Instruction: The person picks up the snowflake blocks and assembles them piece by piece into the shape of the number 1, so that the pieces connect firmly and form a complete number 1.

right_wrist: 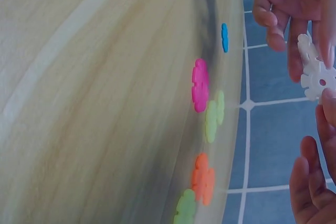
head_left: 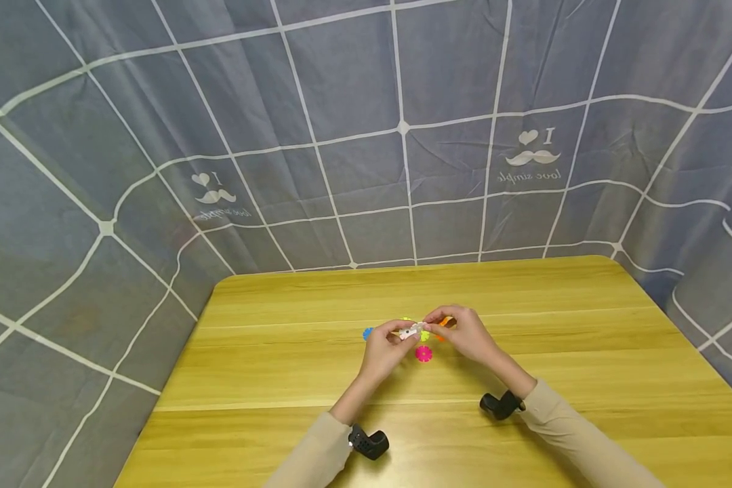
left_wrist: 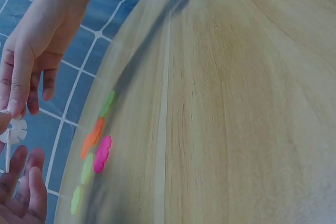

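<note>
Above the table (head_left: pixel 268 386), my left grip (head_left: pixel 383 348) and right grip (head_left: pixel 467 332) pinch two white discs (right_wrist: pixel 315 74); below: one pink disc (right_wrist: pixel 199 86), one blue disc (right_wrist: pixel 224 38).

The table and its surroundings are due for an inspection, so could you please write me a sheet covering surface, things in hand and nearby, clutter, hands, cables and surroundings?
Surface: wooden table, with pale lines across it.
Job's things: notched white discs held above the table; whether they are locked together is unclear. On the table lie a blue disc, a pink disc, orange discs and yellow-green discs.
Clutter: nothing seen.
Hands: left hand and right hand both pinch the white discs; each wrist wears a black device.
Cables: nothing seen.
Surroundings: grey curtain with white lines and mirrored lettering, behind the table and at both sides.
</note>
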{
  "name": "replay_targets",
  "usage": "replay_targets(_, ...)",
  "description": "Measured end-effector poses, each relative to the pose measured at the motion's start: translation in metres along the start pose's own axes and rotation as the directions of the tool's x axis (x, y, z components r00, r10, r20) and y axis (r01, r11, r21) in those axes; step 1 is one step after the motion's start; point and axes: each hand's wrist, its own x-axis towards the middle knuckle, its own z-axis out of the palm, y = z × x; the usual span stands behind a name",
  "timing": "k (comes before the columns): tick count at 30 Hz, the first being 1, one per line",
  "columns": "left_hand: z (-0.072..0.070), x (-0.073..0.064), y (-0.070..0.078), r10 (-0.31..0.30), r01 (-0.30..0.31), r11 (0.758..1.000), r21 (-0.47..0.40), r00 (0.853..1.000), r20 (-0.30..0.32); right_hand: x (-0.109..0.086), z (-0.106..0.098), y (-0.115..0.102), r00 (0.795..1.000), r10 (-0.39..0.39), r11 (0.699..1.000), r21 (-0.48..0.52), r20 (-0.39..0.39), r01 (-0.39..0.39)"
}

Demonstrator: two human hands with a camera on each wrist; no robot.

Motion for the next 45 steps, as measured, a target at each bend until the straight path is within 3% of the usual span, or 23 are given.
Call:
replay_targets(4,0.000,0.001,0.003,0.018,-0.018,0.999,0.036,1.000,-0.020,0.001,0.001,-0.003,1.000,-0.009,1.000,-0.005,-0.004,0.009)
replay_targets(12,-0.008,-0.012,0.031,0.038,-0.038,0.999,0.014,0.999,0.008,-0.004,0.003,-0.001,0.999,0.044,0.999,0.020,0.019,-0.044)
replay_targets(21,-0.016,-0.016,0.025,-0.018,0.017,1.000,-0.024,0.999,-0.032,-0.009,-0.009,0.010,0.997,0.054,0.998,-0.031,-0.046,-0.055)
replay_targets(26,-0.023,-0.018,0.023,-0.044,0.043,0.999,-0.023,0.997,-0.057,-0.014,-0.018,0.022,0.995,0.094,0.992,-0.075,-0.037,-0.097)
replay_targets(34,-0.031,-0.020,0.016,-0.063,0.061,0.998,-0.025,0.994,-0.085,-0.020,-0.030,0.038,0.986,0.162,0.980,-0.121,0.034,-0.156)
replay_targets(45,-0.034,-0.024,0.012,-0.081,0.080,0.997,-0.019,0.994,-0.075,-0.024,-0.032,0.047,0.953,0.282,0.940,-0.230,0.113,-0.251)
